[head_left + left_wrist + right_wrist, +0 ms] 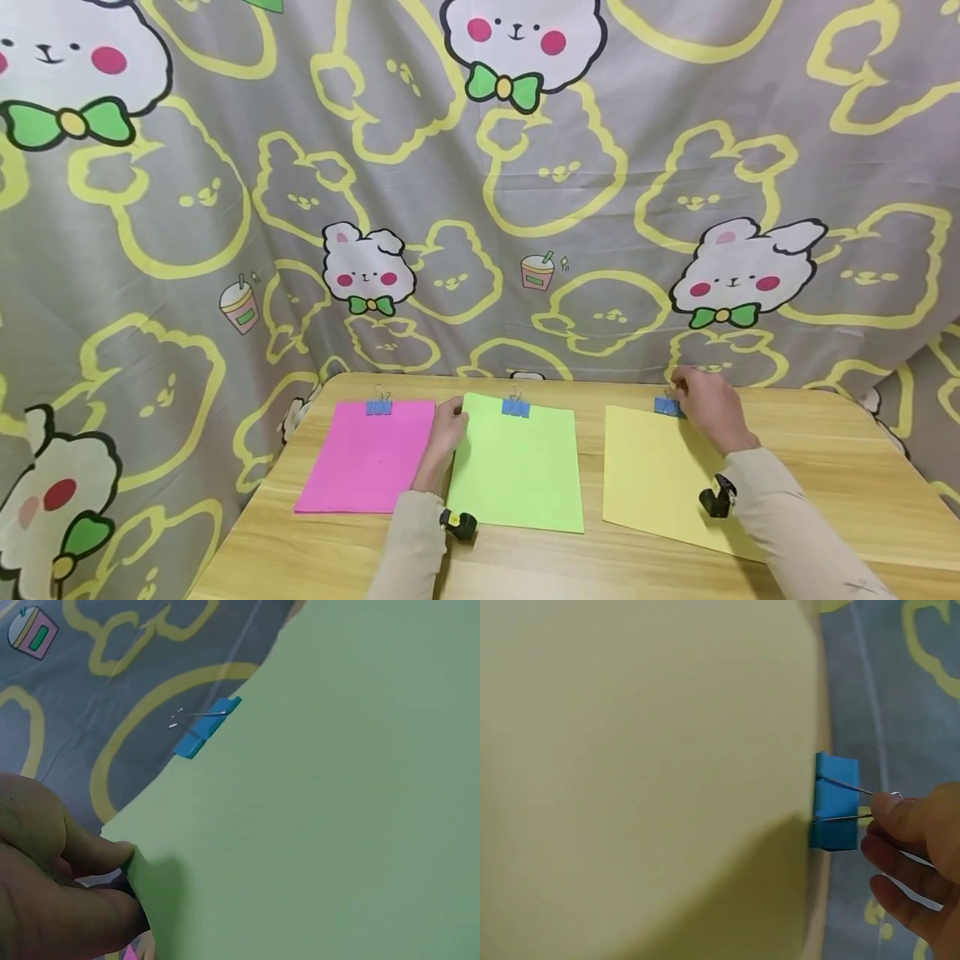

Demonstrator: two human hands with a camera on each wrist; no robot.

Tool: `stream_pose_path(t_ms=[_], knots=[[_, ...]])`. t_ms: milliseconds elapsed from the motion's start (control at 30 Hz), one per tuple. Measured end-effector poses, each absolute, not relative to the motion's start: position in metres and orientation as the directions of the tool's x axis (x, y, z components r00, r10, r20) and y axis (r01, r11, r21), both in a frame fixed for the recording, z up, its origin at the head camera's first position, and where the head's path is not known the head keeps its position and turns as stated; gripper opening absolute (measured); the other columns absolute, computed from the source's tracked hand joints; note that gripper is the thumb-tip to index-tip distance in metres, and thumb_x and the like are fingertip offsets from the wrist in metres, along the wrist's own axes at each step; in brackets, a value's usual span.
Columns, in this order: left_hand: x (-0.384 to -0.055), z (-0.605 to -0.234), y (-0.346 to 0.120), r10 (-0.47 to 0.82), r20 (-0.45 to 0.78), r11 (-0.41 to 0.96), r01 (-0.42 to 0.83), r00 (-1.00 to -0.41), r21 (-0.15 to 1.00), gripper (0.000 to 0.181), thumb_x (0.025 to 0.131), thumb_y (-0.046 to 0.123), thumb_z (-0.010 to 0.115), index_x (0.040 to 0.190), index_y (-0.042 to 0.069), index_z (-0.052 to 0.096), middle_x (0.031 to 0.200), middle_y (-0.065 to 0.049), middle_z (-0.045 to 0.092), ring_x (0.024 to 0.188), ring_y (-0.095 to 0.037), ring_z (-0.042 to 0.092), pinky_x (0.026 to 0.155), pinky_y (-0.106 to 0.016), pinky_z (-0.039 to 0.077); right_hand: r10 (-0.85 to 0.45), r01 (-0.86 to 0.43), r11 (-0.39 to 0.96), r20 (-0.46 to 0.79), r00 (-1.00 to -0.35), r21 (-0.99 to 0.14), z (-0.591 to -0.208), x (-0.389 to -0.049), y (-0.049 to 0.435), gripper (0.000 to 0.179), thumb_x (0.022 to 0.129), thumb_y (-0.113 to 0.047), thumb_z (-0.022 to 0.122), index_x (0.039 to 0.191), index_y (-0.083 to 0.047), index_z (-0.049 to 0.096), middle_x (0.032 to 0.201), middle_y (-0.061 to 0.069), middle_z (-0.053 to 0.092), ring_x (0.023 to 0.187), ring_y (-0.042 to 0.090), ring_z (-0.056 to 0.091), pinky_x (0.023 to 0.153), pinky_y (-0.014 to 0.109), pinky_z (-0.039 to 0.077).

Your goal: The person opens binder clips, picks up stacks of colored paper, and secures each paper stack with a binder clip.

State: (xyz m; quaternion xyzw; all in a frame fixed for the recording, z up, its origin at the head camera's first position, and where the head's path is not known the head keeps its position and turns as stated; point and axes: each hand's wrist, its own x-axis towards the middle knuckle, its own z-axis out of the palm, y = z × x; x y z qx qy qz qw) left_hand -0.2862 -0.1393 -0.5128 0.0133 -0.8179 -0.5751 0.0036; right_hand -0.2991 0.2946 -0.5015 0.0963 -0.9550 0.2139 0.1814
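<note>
Between thumb and fingers, my left hand (447, 433) pinches the upper left edge of the green paper (517, 475). A blue binder clip (204, 731) sits on that paper's top edge, to the right of the hand in the head view. My right hand (712, 408) is at the top of the yellow paper (648, 475). In the right wrist view, its thumb and a finger pinch the wire handles of a second blue binder clip (836, 802), which is on the yellow paper's edge. My right forearm covers part of the yellow paper in the head view.
Pink paper (367, 462) with its own blue binder clip (378, 407) lies at the left of the wooden table (540, 567). A grey patterned curtain (465, 192) hangs behind the table and along its sides. Each wrist carries a small black camera (459, 525).
</note>
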Motion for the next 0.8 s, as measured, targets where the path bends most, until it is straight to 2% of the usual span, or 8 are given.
stream_pose_path(t_ms=[133,267,367,433,567,700,800], knots=[[-0.287,-0.515,-0.142,-0.059,-0.019,0.357,-0.039,-0.998,0.933,0.045,0.102,-0.004,0.039,0.145,-0.012,0.047,0.128,-0.03,0.056,0.069,-0.014,0.048,0.058,-0.021,0.041,-0.111,-0.263,0.874,0.358,-0.927,-0.409,-0.488,-0.296,0.296,0.004,0.091,-0.002,0.074,0.094,0.0,0.073,0.087,0.015,0.073,0.072,0.03,0.064,0.061,0.049,0.053],[-0.285,-0.511,-0.146,-0.027,-0.008,0.46,-0.019,-1.0,0.888,0.043,0.105,0.0,0.037,0.144,-0.015,0.045,0.138,-0.036,0.052,0.05,-0.007,0.034,0.047,-0.019,0.035,-0.117,-0.261,0.858,0.327,-0.938,-0.442,-0.475,-0.287,0.3,0.002,0.09,-0.002,0.075,0.09,-0.001,0.073,0.09,0.017,0.072,0.081,0.037,0.066,0.069,0.053,0.054],[-0.281,-0.504,-0.147,0.007,0.0,0.554,0.004,-1.0,0.833,0.042,0.106,0.001,0.038,0.143,-0.02,0.042,0.143,-0.038,0.048,0.052,-0.009,0.037,0.054,-0.023,0.041,-0.111,-0.268,0.84,0.334,-0.936,-0.471,-0.468,-0.276,0.303,0.004,0.089,-0.002,0.075,0.087,-0.001,0.072,0.102,0.025,0.069,0.092,0.046,0.064,0.074,0.058,0.053],[-0.278,-0.5,-0.147,0.023,-0.011,0.578,0.004,-1.0,0.816,0.043,0.107,0.002,0.038,0.145,-0.019,0.039,0.144,-0.038,0.048,0.051,-0.009,0.035,0.055,-0.025,0.041,-0.114,-0.288,0.83,0.36,-0.926,-0.477,-0.464,-0.268,0.305,0.007,0.088,-0.002,0.075,0.084,-0.003,0.071,0.111,0.029,0.065,0.098,0.051,0.061,0.075,0.061,0.052],[-0.272,-0.493,-0.147,0.042,-0.009,0.604,0.018,-0.999,0.797,0.043,0.108,0.003,0.04,0.146,-0.018,0.04,0.14,-0.036,0.052,0.047,-0.007,0.032,0.048,-0.021,0.035,-0.138,-0.316,0.805,0.359,-0.923,-0.503,-0.455,-0.252,0.311,0.013,0.088,0.0,0.074,0.081,-0.005,0.065,0.122,0.036,0.058,0.108,0.059,0.055,0.077,0.062,0.054],[-0.265,-0.483,-0.141,0.059,0.019,0.625,0.052,-0.998,0.779,0.041,0.107,0.002,0.038,0.144,-0.016,0.045,0.124,-0.037,0.061,0.042,-0.005,0.027,0.041,-0.017,0.027,-0.132,-0.264,0.788,0.266,-0.955,-0.556,-0.446,-0.228,0.319,0.015,0.093,-0.002,0.071,0.084,-0.004,0.059,0.124,0.04,0.058,0.112,0.06,0.056,0.075,0.053,0.059],[-0.259,-0.472,-0.132,0.086,0.047,0.633,0.091,-0.995,0.769,0.039,0.106,-0.001,0.039,0.14,-0.016,0.05,0.116,-0.035,0.064,0.043,-0.005,0.027,0.042,-0.017,0.028,-0.118,-0.222,0.791,0.212,-0.97,-0.571,-0.442,-0.21,0.326,0.016,0.095,-0.004,0.07,0.084,-0.006,0.058,0.123,0.039,0.061,0.106,0.057,0.063,0.071,0.043,0.06]])
